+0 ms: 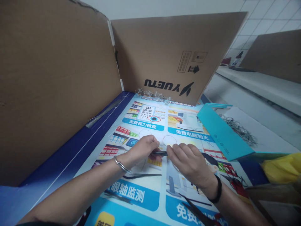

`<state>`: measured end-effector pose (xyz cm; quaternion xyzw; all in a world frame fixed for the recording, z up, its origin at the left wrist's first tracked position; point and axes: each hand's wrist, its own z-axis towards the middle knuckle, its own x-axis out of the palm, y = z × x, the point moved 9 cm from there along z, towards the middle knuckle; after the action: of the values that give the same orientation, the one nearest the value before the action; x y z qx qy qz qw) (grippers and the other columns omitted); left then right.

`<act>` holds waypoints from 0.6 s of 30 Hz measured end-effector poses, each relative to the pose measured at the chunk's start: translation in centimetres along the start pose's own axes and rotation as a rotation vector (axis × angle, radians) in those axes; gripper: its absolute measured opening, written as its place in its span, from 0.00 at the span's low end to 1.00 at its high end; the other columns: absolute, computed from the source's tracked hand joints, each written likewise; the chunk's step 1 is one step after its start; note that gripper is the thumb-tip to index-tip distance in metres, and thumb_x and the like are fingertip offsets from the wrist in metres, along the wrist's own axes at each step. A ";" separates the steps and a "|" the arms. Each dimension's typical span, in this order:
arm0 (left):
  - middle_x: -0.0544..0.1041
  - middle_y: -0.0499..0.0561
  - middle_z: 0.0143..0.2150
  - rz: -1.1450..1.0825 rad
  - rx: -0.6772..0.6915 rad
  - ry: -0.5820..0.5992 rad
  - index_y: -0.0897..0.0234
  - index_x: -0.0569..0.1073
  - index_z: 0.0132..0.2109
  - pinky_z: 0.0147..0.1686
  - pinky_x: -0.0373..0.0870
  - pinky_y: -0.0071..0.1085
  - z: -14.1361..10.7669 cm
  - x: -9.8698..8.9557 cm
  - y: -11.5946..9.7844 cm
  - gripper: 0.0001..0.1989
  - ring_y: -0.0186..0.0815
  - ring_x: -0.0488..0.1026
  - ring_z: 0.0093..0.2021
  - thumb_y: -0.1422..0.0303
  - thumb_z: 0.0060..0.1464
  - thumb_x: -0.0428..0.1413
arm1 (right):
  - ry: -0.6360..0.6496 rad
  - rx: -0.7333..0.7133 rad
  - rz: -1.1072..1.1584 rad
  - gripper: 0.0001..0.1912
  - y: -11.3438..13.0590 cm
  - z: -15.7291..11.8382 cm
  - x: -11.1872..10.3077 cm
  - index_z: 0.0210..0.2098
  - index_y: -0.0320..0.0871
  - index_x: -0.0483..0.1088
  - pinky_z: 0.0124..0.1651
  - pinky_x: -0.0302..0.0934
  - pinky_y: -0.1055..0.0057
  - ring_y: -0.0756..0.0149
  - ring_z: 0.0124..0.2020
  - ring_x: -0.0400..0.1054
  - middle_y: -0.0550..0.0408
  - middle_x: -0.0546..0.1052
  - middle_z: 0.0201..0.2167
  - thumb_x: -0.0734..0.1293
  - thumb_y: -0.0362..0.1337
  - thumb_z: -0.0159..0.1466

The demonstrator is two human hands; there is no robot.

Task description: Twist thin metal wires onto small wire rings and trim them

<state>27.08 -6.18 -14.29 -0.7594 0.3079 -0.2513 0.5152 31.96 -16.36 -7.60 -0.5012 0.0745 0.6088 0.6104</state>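
Both of my hands meet over the middle of a printed poster sheet (162,188). A short, dark, slender thing (161,153) spans the gap between them; its exact kind is hard to make out. My left hand (147,149), with a silver bangle at the wrist, pinches its left end. My right hand (188,160), with a black band at the wrist, is closed around the right end, palm down. A thin wire ring (169,140) shows just behind the hands. Below my left hand lie dark thin strands (145,175).
Cardboard panels (150,53) stand at the left and back. Wire scraps (155,95) lie along the back panel. A teal box (223,135) at right holds a wire tangle (237,127). Straight wires (103,113) lie left. Dark scissors (195,208) lie front right, near a yellow bag (282,168).
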 end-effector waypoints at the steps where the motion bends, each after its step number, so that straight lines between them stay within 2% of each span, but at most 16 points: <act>1: 0.71 0.45 0.22 -0.002 0.002 0.002 0.63 0.60 0.30 0.19 0.65 0.22 0.0 0.0 0.0 0.07 0.32 0.74 0.21 0.67 0.53 0.50 | 0.003 0.003 0.007 0.11 0.0 0.0 0.1 0.44 0.39 0.69 0.38 0.53 0.62 0.61 0.36 0.63 0.48 0.73 0.36 0.59 0.28 0.63; 18: 0.71 0.44 0.21 -0.033 -0.015 0.007 0.64 0.60 0.30 0.20 0.65 0.22 -0.1 0.2 0.1 0.06 0.30 0.73 0.19 0.69 0.54 0.50 | -0.003 0.027 0.044 0.11 -0.1 -0.2 0.3 0.44 0.39 0.69 0.38 0.51 0.62 0.62 0.35 0.62 0.49 0.73 0.35 0.60 0.29 0.63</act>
<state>27.12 -6.42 -14.29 -0.7674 0.2990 -0.2602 0.5039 32.21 -16.29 -7.84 -0.4902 0.0928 0.6217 0.6037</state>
